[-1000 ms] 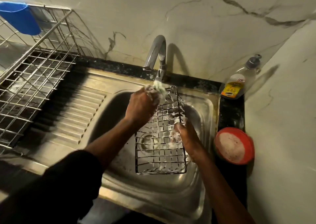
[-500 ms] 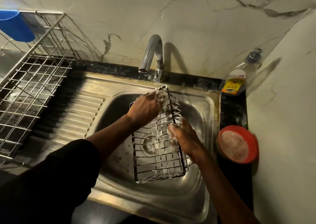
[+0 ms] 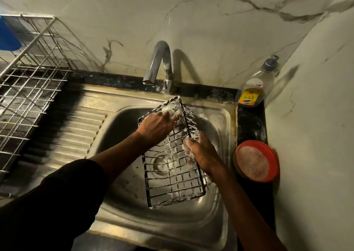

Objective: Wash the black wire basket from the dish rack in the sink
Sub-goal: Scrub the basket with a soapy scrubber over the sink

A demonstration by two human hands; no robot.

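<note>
— How are the hands held?
— A pale, foamy scrubber is gripped in the left hand and pressed on the far end of the black wire basket. The right long rim of the basket is gripped by the right hand, with the thumb laid over the wire.
— What is changed from one second ago?
— The basket was then held square under the tap, with the scrubber right at it. Now the basket is slanted, and the scrubber is lowered away from the tap.
— Where is the basket found?
— Between both hands, over the bowl of the sink, with foam seen on its wires. The dish rack is seen well apart at the left. A soap bottle and a red bowl are placed on the tabletop at the right.
</note>
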